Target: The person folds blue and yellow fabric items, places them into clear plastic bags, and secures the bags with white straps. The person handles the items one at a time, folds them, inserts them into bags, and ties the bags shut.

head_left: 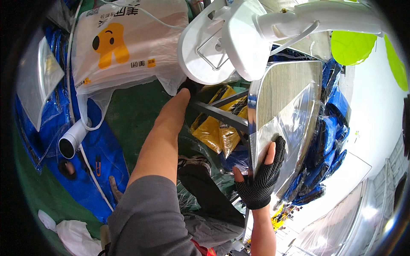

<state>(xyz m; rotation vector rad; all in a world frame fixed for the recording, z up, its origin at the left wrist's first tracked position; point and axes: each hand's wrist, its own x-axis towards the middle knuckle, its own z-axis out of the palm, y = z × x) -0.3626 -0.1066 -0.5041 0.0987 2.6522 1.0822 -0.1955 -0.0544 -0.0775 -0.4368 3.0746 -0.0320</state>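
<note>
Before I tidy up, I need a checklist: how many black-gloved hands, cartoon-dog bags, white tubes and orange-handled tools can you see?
Black-gloved hands: 2 (left hand, right hand)
Cartoon-dog bag: 1
White tube: 1
Orange-handled tool: 1
Total: 5

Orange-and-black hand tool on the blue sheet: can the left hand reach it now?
Probably yes, with a reach: the left hand is by the plastic bag, but nothing visible covers the orange-and-black hand tool; a white cord runs beside it.
</note>
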